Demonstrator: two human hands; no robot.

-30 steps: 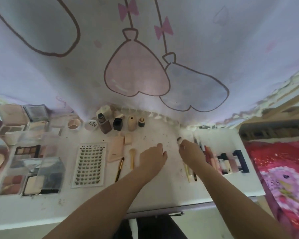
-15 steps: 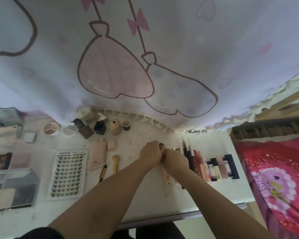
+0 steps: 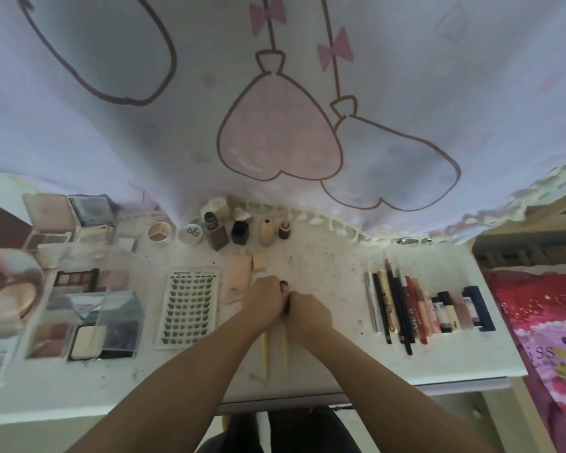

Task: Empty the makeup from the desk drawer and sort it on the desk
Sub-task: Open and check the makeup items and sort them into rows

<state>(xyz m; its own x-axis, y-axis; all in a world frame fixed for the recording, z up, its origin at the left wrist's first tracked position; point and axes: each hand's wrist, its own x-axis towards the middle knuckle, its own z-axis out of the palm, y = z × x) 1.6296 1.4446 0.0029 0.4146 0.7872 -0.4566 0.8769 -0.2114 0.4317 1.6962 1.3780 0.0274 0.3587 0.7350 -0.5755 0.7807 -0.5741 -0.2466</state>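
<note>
Both hands meet mid-desk (image 3: 324,361): left hand (image 3: 265,300) and right hand (image 3: 307,310) clutch cream brush handles (image 3: 266,351). Bare space flanks them; lash card (image 3: 188,308) reads XOYO.

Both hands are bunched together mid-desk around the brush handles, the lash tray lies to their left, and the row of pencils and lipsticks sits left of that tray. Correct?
Not quite. The head view shows the row of pencils and lipsticks on the desk's right side, right of both hands. The left hand and right hand do meet over the brush handles, lash tray at left.
</note>
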